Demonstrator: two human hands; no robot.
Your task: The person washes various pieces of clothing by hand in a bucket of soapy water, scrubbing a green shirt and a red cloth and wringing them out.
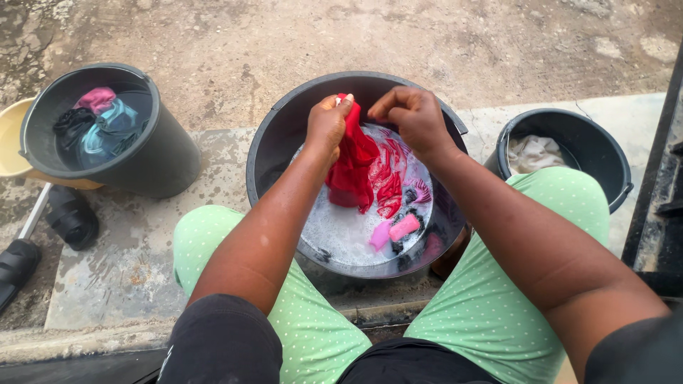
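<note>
A large black basin of soapy water stands between my knees. My left hand and my right hand both grip the top of a wet red cloth, holding it up over the suds. Its lower end trails into the water. More clothes float in the basin, among them a pink piece and some dark ones.
At the left stands a black bucket with pink, teal and dark clothes in water, a yellow bowl behind it. A black bucket at the right holds a pale cloth. Black sandals lie on the wet concrete at left.
</note>
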